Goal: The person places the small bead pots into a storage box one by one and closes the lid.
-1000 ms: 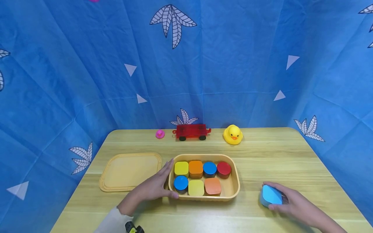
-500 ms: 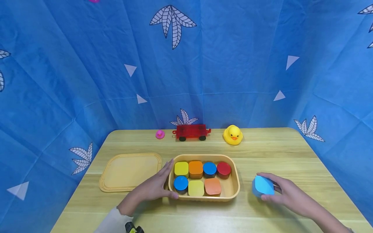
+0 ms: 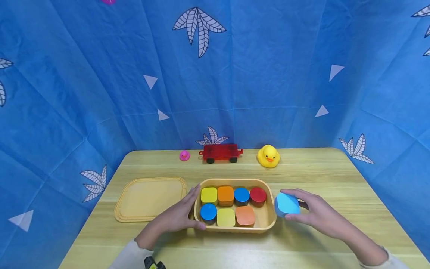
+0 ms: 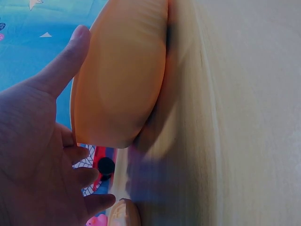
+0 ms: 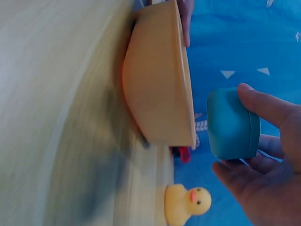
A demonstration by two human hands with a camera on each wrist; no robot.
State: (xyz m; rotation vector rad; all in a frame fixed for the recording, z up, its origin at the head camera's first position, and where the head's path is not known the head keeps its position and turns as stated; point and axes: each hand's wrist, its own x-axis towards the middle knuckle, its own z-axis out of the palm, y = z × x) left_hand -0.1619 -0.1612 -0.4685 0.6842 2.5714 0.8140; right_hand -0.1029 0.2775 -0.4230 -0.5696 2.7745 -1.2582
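Note:
My right hand (image 3: 317, 213) pinches a light blue rounded block (image 3: 286, 204) between thumb and fingers, just past the right end of a tan oblong box (image 3: 235, 229). In the right wrist view the block (image 5: 229, 125) is up off the table, at about the height of the box's rim. Inside the box, a back row holds yellow, orange, blue and red blocks; the front row has a round blue block (image 3: 208, 212), a pale yellow one (image 3: 226, 217) and a light orange one (image 3: 245, 215). My left hand (image 3: 178, 216) rests against the box's left end, fingers spread along it.
A flat tan lid (image 3: 151, 198) lies left of the box. Along the table's back edge stand a small pink duck (image 3: 184, 155), a red toy wagon (image 3: 220, 152) and a larger yellow duck (image 3: 268, 156). A blue cloth (image 3: 275, 74) hangs behind and around the table.
My right hand has carried the light blue block left and slightly away from me, up to the box's right end. The left hand and the box have stayed put.

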